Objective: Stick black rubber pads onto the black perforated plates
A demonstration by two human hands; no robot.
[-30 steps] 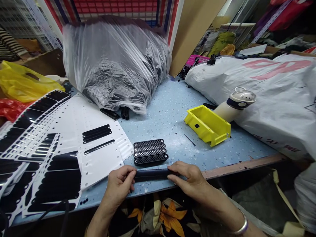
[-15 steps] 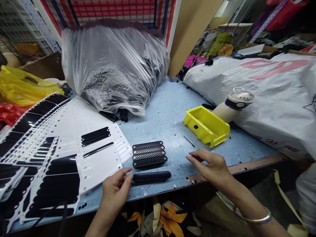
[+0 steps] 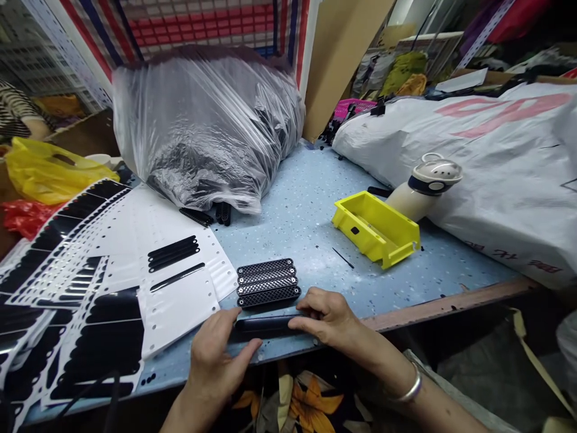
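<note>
At the front edge of the speckled blue workbench [image 3: 360, 288], both hands are touching a black plastic strip [image 3: 264, 326].
The left hand [image 3: 214, 361] and right hand [image 3: 327, 319] are half closed at its two ends, but I cannot tell if they are gripping. It is seeming light and stiff, best taken by the ends. Four mesh strips [image 3: 268, 284] are lying just behind it.
</note>
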